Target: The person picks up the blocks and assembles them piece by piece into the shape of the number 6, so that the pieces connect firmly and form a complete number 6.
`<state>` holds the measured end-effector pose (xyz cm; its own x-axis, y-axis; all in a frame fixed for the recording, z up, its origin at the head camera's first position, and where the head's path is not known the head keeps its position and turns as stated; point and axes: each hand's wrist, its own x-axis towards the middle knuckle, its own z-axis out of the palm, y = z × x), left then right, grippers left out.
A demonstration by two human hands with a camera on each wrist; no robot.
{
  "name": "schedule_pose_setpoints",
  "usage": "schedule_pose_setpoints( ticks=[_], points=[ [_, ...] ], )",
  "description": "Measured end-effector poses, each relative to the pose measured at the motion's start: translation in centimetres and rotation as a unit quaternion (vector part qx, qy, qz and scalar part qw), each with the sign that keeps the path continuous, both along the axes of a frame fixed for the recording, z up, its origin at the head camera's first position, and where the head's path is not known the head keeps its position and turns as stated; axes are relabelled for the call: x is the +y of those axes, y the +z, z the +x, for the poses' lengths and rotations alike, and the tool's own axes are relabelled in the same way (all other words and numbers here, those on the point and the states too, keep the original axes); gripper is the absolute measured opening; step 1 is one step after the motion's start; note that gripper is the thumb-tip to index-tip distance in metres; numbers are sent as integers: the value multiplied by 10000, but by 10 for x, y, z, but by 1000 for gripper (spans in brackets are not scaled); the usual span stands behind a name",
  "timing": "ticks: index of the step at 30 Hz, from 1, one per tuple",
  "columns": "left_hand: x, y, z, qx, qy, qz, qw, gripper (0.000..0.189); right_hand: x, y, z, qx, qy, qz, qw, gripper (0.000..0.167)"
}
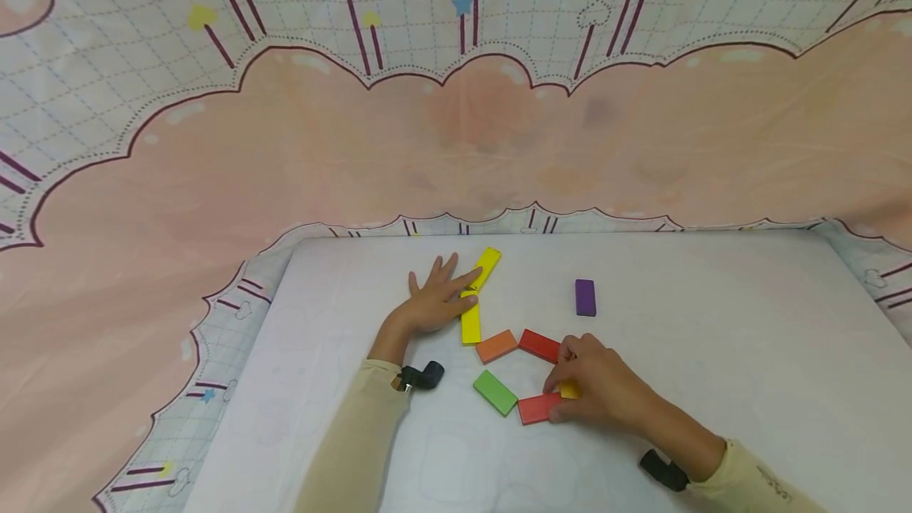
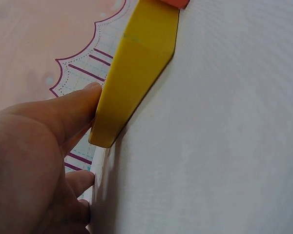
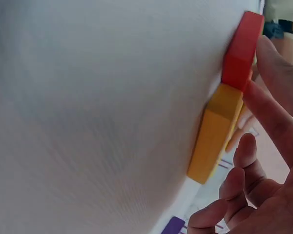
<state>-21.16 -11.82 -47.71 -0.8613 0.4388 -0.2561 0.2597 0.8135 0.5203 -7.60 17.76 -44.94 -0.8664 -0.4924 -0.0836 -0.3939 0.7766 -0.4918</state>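
My left hand point(image 1: 431, 303) lies with its fingers spread beside two yellow blocks. Its index finger reaches across the far yellow block point(image 1: 488, 266), and the thumb touches the nearer yellow block point(image 1: 471, 323). Bent over the right end of the block ring is my right hand point(image 1: 606, 382). Its thumb and index finger pinch the end of the near red block point(image 1: 536, 409). An orange-yellow block point(image 3: 212, 134) meets that red block point(image 3: 241, 53) at an angle in the right wrist view; the hand hides most of it in the head view.
An orange block point(image 1: 496, 347) and another red block point(image 1: 539, 345) form the ring's far side, with a green block point(image 1: 495, 393) at its near left. A purple block point(image 1: 586, 298) lies apart on the white table point(image 1: 748, 339). Patterned cloth point(image 1: 499, 149) hangs behind.
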Motion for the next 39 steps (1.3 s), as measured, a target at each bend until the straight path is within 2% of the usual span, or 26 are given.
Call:
schedule_pose_setpoints(
  ticks=[4, 18, 25, 29, 33, 39],
  points=[
    [0, 0, 0, -9, 0, 45, 10000, 59, -1, -2, 2, 120, 39, -15, 9999, 21],
    [0, 0, 0, -19, -49, 25, 10000, 59, -4, -2, 2, 104, -97, 68, 9999, 21],
    [0, 0, 0, 32, -33, -21, 10000, 59, -26, -2, 1, 414, 126, 57, 9990, 20],
    [0, 0, -1, 5, 25, 6, 10000, 59, -41, -1, -1, 546, 3, 58, 9985, 17],
    [0, 1, -1, 14, 46, 29, 10000, 59, -51, -2, -4, 543, -138, 66, 9984, 14],
    [1, 2, 0, 75, -2, 58, 10000, 59, -54, -4, -6, 479, -10, -94, 9988, 11]
  ],
)
